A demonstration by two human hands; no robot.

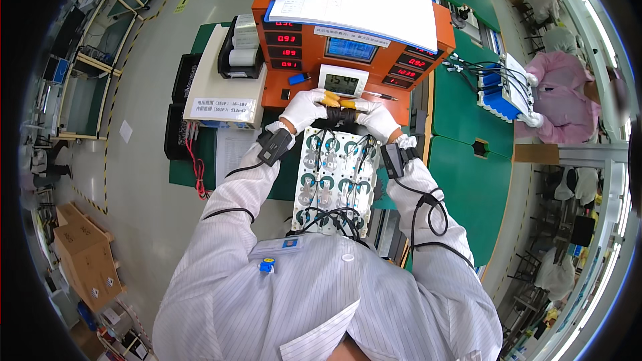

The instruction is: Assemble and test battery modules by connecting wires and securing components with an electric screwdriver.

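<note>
Both my hands wear white gloves with yellow-orange fingertips and meet just in front of an orange test unit (273, 87). My left hand (306, 109) is closed on the left end of a dark bundle of black cables (340, 120). From the other side my right hand (378, 120) grips the same bundle; the exact hold of the fingertips is too small to make out. Below them, close to my body, lies a battery module (334, 184) with a white perforated top, round cells and black wires. A small white digital clock (342, 81) stands just beyond my fingers.
A clipboard (354, 0) with papers rests on the test unit. At left are a beige meter box (224, 87), a black label printer (242, 47) and red leads (198, 167). A pen (380, 95) lies right. Across the green bench (461, 174), a person in pink handles a blue-and-white module (505, 90).
</note>
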